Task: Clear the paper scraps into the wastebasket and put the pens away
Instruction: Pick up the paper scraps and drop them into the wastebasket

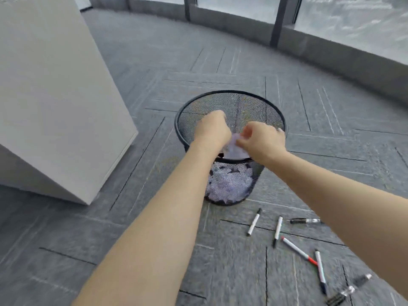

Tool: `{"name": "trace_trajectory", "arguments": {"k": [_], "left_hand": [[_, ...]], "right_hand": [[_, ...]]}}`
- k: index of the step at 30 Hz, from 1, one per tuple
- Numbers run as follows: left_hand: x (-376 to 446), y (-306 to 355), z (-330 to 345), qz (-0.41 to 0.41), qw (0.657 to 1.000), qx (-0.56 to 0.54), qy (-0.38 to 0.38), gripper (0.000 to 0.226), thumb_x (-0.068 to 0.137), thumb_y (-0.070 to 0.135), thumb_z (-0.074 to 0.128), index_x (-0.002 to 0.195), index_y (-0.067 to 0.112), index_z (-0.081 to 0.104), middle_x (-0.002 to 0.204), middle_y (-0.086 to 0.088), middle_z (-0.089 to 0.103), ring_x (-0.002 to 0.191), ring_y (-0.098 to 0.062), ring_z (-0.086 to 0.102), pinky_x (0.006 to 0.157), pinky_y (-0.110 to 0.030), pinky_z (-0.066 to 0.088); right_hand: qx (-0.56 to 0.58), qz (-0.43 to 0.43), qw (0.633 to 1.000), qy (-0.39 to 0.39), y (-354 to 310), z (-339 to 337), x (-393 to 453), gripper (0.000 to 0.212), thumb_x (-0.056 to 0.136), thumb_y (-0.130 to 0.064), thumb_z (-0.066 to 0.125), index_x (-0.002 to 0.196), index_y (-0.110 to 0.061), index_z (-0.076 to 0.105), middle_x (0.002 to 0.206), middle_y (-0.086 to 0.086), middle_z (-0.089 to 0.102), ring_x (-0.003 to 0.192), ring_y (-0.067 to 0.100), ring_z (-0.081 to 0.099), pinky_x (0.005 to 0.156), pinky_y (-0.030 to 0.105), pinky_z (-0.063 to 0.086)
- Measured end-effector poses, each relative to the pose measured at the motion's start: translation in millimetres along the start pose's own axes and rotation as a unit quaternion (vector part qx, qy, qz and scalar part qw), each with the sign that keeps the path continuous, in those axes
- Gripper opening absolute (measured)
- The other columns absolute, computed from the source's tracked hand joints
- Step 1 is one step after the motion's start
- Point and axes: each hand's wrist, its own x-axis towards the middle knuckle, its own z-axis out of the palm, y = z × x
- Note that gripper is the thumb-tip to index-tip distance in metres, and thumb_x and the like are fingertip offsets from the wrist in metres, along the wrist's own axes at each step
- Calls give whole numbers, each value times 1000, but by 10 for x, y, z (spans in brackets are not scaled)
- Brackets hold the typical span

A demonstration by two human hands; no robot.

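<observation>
paper scraps (237, 149) half hidden between both hands (212, 129) over wastebasket (229, 102)

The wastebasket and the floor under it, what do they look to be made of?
The wastebasket looks like black metal wire mesh with a matte finish: the floor and the white paper inside show through its fine grid, and a solid rim rings the top. The floor looks like grey carpet tile, judging by its dull, striped texture and straight seams, though blur leaves that uncertain.
</observation>
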Motion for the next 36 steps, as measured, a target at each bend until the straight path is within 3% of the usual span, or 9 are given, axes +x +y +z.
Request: {"name": "trace_trajectory", "arguments": {"k": [4, 9, 16, 19, 21, 24, 27, 30, 36], "left_hand": [[-4, 127, 34, 11, 1000, -1, 20, 32, 89, 6, 51, 120, 11, 57, 128, -10, 54, 117, -28, 52, 95, -38, 44], [-183, 651, 70, 110, 991, -16, 74, 33, 92, 3, 40, 118, 12, 58, 128, -12, 49, 116, -29, 49, 91, -38, 42], [-346, 791, 12, 150, 988, -30, 17, 33, 86, 2, 42, 111, 14, 61, 118, -15, 53, 110, -34, 52, 90, -43, 44], [-268, 595, 68, 140, 990, 5, 26, 32, 87, 3, 42, 107, 15, 65, 118, -17, 54, 109, -37, 53, 94, -47, 45], [-240, 484, 129, 123, 992, 30, 21, 29, 86, 5, 47, 106, 14, 65, 117, -18, 56, 109, -36, 54, 94, -46, 45], [-252, 465, 208, 104, 994, 24, 16, 22, 84, 10, 50, 101, 15, 64, 113, -15, 61, 105, -35, 56, 92, -45, 47], [-311, 713, 315, 116, 992, -3, 49, 16, 86, 11, 51, 98, 10, 62, 111, -16, 61, 101, -35, 57, 87, -42, 48], [-477, 1203, 529, 163, 981, -51, 91, 12, 85, 9, 51, 93, 10, 60, 106, -14, 60, 95, -32, 57, 80, -37, 45], [-1066, 2053, 1797, 333, 931, 53, -140, 16, 89, 13, 49, 99, 14, 62, 105, -7, 61, 102, -28, 57, 90, -40, 46]], "right_hand": [[-38, 14, 999, 25, -21, -99, -90, 21, 95, -29, 40, 87, -20, 57, 85, -2, 62, 97, 25, 56, 114, 53, -4], [-24, 21, 999, -20, 1, -466, -115, 17, 84, -6, 46, 69, -14, 46, 65, -3, 50, 79, 22, 46, 88, 45, 34], [127, 179, 975, 31, 41, -726, -59, 44, 82, -27, 61, 40, -19, 49, 44, -8, 47, 65, 17, 48, 76, 34, 34], [33, 108, 992, -48, 52, -451, -6, 22, 90, -25, 47, 73, -21, 61, 88, -1, 67, 106, 27, 55, 109, 60, 13], [-64, 69, 989, -114, 99, -323, -30, 30, 94, -20, 35, 113, -20, 59, 122, 4, 59, 131, 32, 37, 104, 70, -7], [-44, 7, 995, -94, 235, -322, -46, 32, 95, -21, 36, 111, -24, 63, 117, 0, 64, 124, 27, 48, 106, 68, -9], [35, -24, 999, -18, 396, -616, -138, 28, 90, -15, 45, 103, -25, 67, 100, -3, 70, 105, 21, 60, 112, 59, 1], [139, -38, 990, 13, 807, -1020, -395, 25, 85, -14, 52, 105, -19, 67, 88, -3, 70, 87, 19, 62, 101, 46, 38], [211, 182, 959, 52, 3038, -1511, -1584, 16, 88, -13, 60, 101, -11, 69, 101, 4, 72, 92, 11, 65, 89, 25, 50]]}}
